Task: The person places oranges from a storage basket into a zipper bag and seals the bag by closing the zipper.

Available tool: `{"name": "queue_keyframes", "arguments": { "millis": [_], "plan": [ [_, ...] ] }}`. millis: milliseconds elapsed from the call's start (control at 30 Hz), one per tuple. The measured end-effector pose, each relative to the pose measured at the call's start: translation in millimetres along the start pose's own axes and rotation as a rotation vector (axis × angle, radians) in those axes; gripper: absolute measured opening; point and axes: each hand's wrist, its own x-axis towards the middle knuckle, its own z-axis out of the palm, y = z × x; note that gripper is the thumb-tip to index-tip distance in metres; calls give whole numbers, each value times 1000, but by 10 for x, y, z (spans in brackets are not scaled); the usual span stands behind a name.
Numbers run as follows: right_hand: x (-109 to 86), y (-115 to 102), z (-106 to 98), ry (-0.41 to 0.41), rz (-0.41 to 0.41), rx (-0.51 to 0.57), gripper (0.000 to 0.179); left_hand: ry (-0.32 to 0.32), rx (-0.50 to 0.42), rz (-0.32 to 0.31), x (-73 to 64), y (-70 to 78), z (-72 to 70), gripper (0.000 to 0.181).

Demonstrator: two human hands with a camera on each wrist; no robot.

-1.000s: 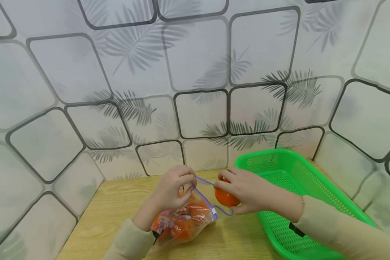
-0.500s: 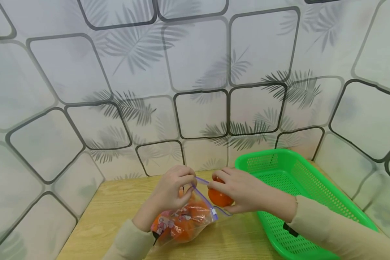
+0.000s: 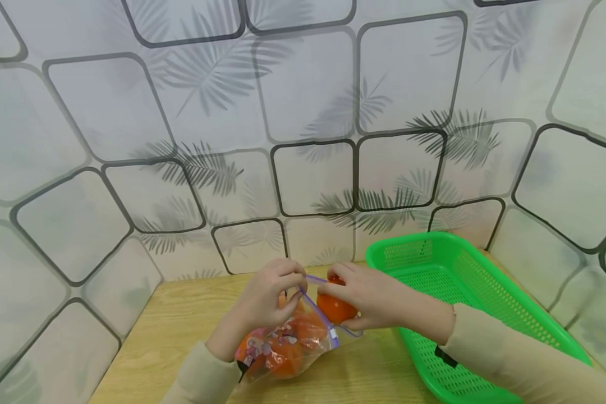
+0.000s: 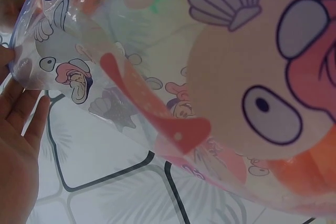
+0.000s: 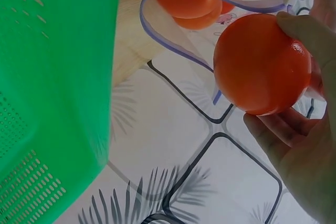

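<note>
My right hand (image 3: 373, 294) grips a smooth, shiny orange-red tomato (image 5: 257, 66) between thumb and fingers. It is right at the mouth of a clear zip bag (image 3: 257, 345) with a purple closure and cartoon prints. In the right wrist view, the bag's purple rim (image 5: 173, 51) gapes beside the tomato, and several more tomatoes (image 5: 194, 6) show inside. My left hand (image 3: 270, 294) pinches the bag's upper edge on the far side, with the thumb partly over the plastic. A white slider (image 3: 333, 334) sits at the rim's near corner.
A green perforated plastic basket (image 3: 457, 244) stands on the right under my right forearm. The wooden table (image 3: 151, 336) meets a wall (image 3: 313, 179) with a leaf-and-square pattern at its back and sides.
My right hand has moved left with the tomato, bringing it from the right of the bag to its mouth. The left hand stays in place, pinching the edge.
</note>
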Motion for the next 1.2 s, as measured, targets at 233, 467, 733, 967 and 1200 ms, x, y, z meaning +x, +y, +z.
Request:
{"name": "queue_keyframes", "arguments": {
  "millis": [233, 467, 733, 967, 1200],
  "plan": [
    [20, -19, 22, 0, -23, -2, 65, -7, -1, -17, 2, 18, -12, 12],
    [40, -27, 57, 51, -56, -44, 65, -5, -9, -15, 7, 21, -11, 13],
    [59, -31, 97, 67, -72, -42, 65, 3, -7, -20, -12, 31, -13, 14],
    [62, -39, 125, 50, -60, -14, 64, -5, -13, -40, -12, 41, -22, 14],
    [71, -23, 140, 80, -97, -70, 64, -6, -9, -33, -4, 35, -17, 14]
  ]
}}
